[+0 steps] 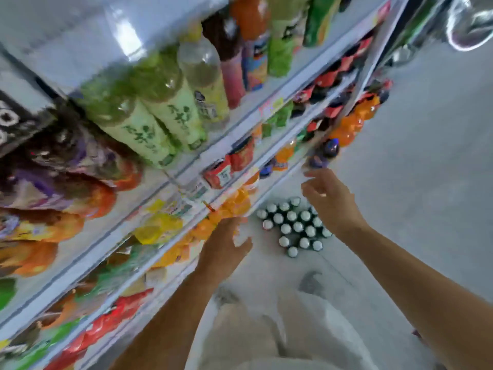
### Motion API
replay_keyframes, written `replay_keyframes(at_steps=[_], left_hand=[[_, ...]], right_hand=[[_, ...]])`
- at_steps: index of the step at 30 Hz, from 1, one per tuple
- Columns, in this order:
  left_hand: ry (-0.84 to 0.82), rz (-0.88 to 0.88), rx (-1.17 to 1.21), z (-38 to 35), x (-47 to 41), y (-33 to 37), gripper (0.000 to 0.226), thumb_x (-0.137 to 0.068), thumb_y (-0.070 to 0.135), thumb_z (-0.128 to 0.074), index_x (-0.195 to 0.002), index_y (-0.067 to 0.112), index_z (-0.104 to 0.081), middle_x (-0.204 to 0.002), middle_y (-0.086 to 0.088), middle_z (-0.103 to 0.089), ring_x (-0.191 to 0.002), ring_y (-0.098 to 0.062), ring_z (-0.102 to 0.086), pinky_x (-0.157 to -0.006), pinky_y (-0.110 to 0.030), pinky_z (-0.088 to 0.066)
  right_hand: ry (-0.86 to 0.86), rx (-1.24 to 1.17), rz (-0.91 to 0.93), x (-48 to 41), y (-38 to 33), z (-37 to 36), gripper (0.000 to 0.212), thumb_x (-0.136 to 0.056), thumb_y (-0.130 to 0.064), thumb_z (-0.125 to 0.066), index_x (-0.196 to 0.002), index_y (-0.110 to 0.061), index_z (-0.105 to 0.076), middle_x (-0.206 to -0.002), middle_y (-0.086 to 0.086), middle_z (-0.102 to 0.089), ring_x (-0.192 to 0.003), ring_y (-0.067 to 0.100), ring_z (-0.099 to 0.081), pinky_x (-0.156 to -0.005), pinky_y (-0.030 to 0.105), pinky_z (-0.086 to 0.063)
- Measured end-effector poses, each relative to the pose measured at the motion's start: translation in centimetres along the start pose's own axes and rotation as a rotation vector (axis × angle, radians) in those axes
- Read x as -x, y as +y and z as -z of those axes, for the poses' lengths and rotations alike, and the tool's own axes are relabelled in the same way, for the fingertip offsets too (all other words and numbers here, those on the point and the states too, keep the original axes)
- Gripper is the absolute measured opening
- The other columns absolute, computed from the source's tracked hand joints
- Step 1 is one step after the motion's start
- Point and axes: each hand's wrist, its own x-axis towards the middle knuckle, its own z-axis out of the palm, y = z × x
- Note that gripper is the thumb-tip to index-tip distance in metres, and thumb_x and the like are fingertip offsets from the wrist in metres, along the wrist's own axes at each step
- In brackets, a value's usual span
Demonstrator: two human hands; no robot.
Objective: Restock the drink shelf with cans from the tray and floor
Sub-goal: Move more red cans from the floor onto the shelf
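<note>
The drink shelf (248, 121) fills the left of the view, its tiers packed with bottles and tilting away to the upper right. The whole picture is smeared by motion. On the floor (426, 156) at the shelf's foot stands the stock to be moved: a tight cluster of cans (293, 225), upright, pale tops up, well below both hands. No tray shows.

Neither hand carries a can, so the step in hand looks like making room on a lower tier. To do it well, I would slide the front bottles back or sideways by their bodies and keep them upright. The gap should be cleared before bending for cans, and the cans taken from the cluster's outer edge so the rest are not knocked over.

The left hand (224, 252) reaches forward with its back to the camera and its thumb (244, 244) stuck out to the side. Its fingers lie against the orange bottles (234, 206) at the shelf edge; whether they grip or only touch one I cannot tell. The right hand (330, 201) is raised further along the shelf, wrist bent, its fingers (310, 173) loosely spread and holding nothing. Their tips are just below a dark blue bottle (326, 150) (contact is unclear in the blur).
</note>
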Motion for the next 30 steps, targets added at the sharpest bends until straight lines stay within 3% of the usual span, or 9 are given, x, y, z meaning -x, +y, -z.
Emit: replay_keyframes(at_steps=[2,5,7,9,12,17,20,25,30], left_hand=[[-0.149,0.117,0.006,-4.1,-2.2,-2.5,0.048,-0.082,0.033,-0.072,-0.126,0.024,-0.057,-0.128,0.003,-0.054,-0.110,-0.018,-0.060,-0.093,-0.035,-0.049],[-0.278,0.230,-0.020,-10.3,-5.6,-7.0,0.057,-0.074,0.046,-0.069,-0.126,0.026,-0.057,-0.130,0.001,-0.054,-0.108,-0.020,-0.061,-0.092,-0.040,-0.050],[-0.349,0.274,-0.071,-14.3,-7.9,-10.2,0.051,-0.081,0.037,-0.071,-0.128,0.027,-0.055,-0.128,0.002,-0.053,-0.105,-0.017,-0.060,-0.090,-0.036,-0.050],[-0.390,0.281,-0.142,-18.4,-10.7,-13.8,0.050,-0.085,0.034,-0.070,-0.132,0.027,-0.053,-0.128,0.004,-0.052,-0.104,-0.015,-0.059,-0.090,-0.032,-0.048],[-0.401,0.279,-0.187,-24.4,-15.4,-19.4,0.053,-0.085,0.037,-0.070,-0.133,0.029,-0.051,-0.129,0.007,-0.051,-0.107,-0.015,-0.058,-0.093,-0.036,-0.049],[-0.374,0.271,-0.247,-33.4,-23.4,-29.1,0.058,-0.086,0.036,-0.068,-0.138,0.027,-0.045,-0.132,0.004,-0.050,-0.110,-0.015,-0.057,-0.093,-0.034,-0.048],[-0.288,0.253,-0.275,-37.1,-27.5,-33.3,0.072,-0.084,0.036,-0.070,-0.147,0.026,-0.035,-0.136,-0.003,-0.047,-0.118,-0.020,-0.054,-0.096,-0.036,-0.046],[-0.175,0.082,-0.269,-40.4,-31.5,-35.4,0.082,-0.082,0.031,-0.075,-0.150,0.033,-0.029,-0.136,-0.006,-0.045,-0.122,-0.024,-0.049,-0.097,-0.041,-0.047],[-0.265,0.044,-0.403,-41.9,-33.3,-36.1,0.087,-0.080,0.039,-0.076,-0.150,0.041,-0.023,-0.134,-0.006,-0.046,-0.121,-0.027,-0.051,-0.091,-0.045,-0.049]], right_hand=[[0.035,0.049,-0.185,-1.6,6.5,-0.6,0.019,-0.093,-0.023,-0.057,-0.110,-0.030,-0.058,-0.095,-0.002,-0.062,-0.079,0.009,-0.058,-0.066,0.014,-0.044],[0.010,0.088,-0.403,-3.9,16.4,-3.3,0.017,-0.091,-0.025,-0.056,-0.107,-0.028,-0.058,-0.100,0.007,-0.064,-0.083,0.026,-0.057,-0.076,0.041,-0.051],[-0.053,0.143,-0.511,-5.1,22.8,-6.0,0.016,-0.090,-0.023,-0.056,-0.106,-0.025,-0.058,-0.099,0.011,-0.063,-0.084,0.029,-0.058,-0.076,0.039,-0.049],[-0.087,0.168,-0.589,-6.3,29.6,-9.1,0.026,-0.088,-0.028,-0.057,-0.114,-0.027,-0.057,-0.105,0.005,-0.065,-0.093,0.028,-0.062,-0.081,0.038,-0.052],[-0.183,0.207,-0.665,-8.6,39.1,-13.8,0.032,-0.089,-0.037,-0.056,-0.120,-0.031,-0.053,-0.110,-0.006,-0.061,-0.094,0.019,-0.061,-0.077,0.028,-0.048],[-0.147,0.365,-0.565,-14.1,51.5,-20.2,0.039,-0.090,-0.027,-0.056,-0.127,-0.019,-0.051,-0.124,0.008,-0.055,-0.111,0.031,-0.055,-0.090,0.035,-0.044],[-0.113,0.413,-0.453,-16.6,56.3,-23.0,0.052,-0.087,-0.027,-0.063,-0.135,-0.016,-0.046,-0.132,0.007,-0.049,-0.120,0.026,-0.047,-0.097,0.034,-0.037],[-0.090,0.400,-0.373,-18.3,60.9,-26.2,0.068,-0.074,-0.035,-0.076,-0.132,-0.015,-0.045,-0.126,0.004,-0.051,-0.115,0.024,-0.048,-0.094,0.036,-0.042],[-0.074,0.506,-0.377,-18.7,62.5,-27.7,0.079,-0.070,-0.041,-0.080,-0.134,-0.015,-0.041,-0.126,0.004,-0.052,-0.113,0.027,-0.051,-0.094,0.039,-0.040]])
